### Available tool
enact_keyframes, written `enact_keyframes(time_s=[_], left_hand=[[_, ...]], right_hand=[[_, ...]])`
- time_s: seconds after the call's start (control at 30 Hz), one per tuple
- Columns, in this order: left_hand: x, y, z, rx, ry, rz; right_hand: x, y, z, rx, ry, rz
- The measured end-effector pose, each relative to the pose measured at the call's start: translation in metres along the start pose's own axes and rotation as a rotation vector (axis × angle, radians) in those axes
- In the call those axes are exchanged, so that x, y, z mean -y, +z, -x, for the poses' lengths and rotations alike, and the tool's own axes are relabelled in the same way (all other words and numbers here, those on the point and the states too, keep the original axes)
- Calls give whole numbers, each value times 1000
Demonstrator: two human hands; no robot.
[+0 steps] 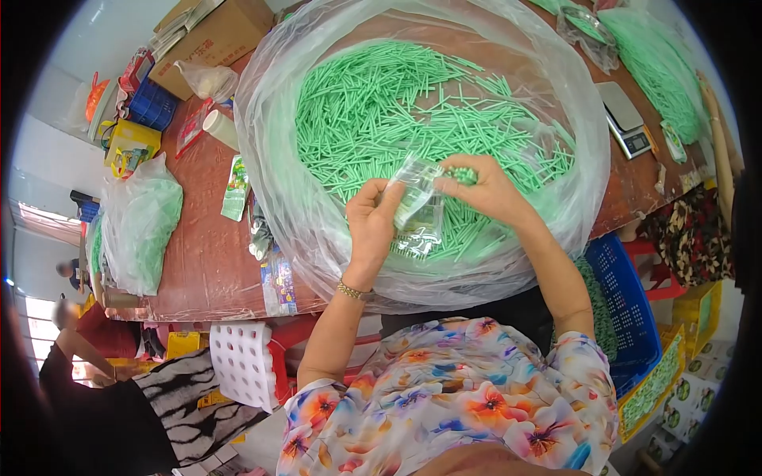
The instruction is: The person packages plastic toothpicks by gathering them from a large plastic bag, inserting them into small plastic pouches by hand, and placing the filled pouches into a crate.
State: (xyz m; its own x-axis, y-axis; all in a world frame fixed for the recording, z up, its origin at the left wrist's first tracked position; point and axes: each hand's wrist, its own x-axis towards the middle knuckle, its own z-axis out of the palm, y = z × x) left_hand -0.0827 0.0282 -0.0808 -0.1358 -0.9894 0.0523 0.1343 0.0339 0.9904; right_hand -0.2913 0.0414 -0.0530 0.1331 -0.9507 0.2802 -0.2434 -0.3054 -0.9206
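My left hand [371, 224] pinches a small clear plastic packet [414, 202] between thumb and fingers. In my right hand [486, 189] is a bundle of thin green sticks [461, 174], its ends facing the packet. The right thumb is beside the packet's upper edge; I cannot tell whether it also grips the film. Both hands are over a large open clear plastic bag [266, 151], its sides rolled outward. Inside it lies a wide heap of loose green sticks [357, 103].
A digital scale [625, 119] stands on the red-brown table [198, 274] at right. More green sticks [659, 63] lie beyond it. At left are a filled plastic bag [143, 230], a white cup [220, 128] and a cardboard box [214, 44]. A blue basket [627, 293] stands below right; another person [103, 420] is at left.
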Motion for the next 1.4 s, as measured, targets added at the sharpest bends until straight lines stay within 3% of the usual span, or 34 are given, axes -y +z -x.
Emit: enact_keyframes(time_s=[0.07, 0.13, 0.17, 0.23, 0.3, 0.37, 0.47, 0.93, 1.27, 1.4], left_hand=[[0, -3, 3, -36, -52, 80], [4, -9, 4, 7, 5, -7], [4, -8, 4, 12, 7, -10], [5, -4, 6, 38, 232, -142], [5, -7, 6, 68, 206, -150], [6, -6, 5, 66, 337, -204], [8, -5, 5, 58, 361, -237], [12, 2, 7, 47, 316, -222], [3, 9, 12, 13, 190, -103], [9, 10, 10, 0, 283, -147]], right_hand=[[-1, -9, -6, -7, 6, -35], [8, -20, -12, -73, 267, -267], [8, -18, -18, -77, 264, -268], [7, -5, -32, -202, -128, -330], [13, 3, -38, -214, -150, -316], [22, 13, -43, -229, -221, -345], [27, 26, -41, -202, -225, -301], [21, 32, -37, -180, -278, -236], [21, 33, -32, -143, -88, -314], [18, 30, -34, -80, 69, -304]])
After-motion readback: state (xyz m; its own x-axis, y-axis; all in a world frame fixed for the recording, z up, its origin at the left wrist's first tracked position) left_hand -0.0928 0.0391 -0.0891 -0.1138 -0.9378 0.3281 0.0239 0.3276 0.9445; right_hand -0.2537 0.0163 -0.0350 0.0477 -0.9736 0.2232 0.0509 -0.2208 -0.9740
